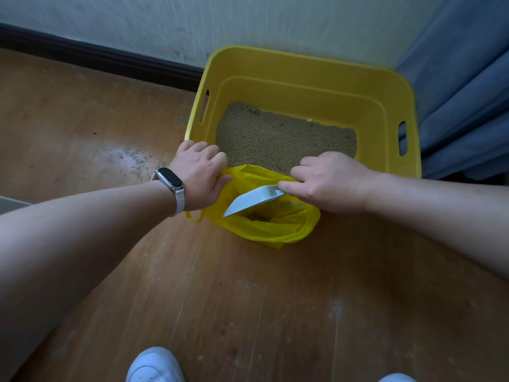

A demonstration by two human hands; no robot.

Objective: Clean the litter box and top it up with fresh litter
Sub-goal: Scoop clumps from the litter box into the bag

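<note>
Nothing readable is turning up anywhere: the watch (174,178) is showing a blank black screen, and the box (303,60) and bag (275,230) are showing plain yellow with no print, label or number.

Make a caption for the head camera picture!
Left hand holds the yellow bag open; right hand holds the scoop inside.
</note>
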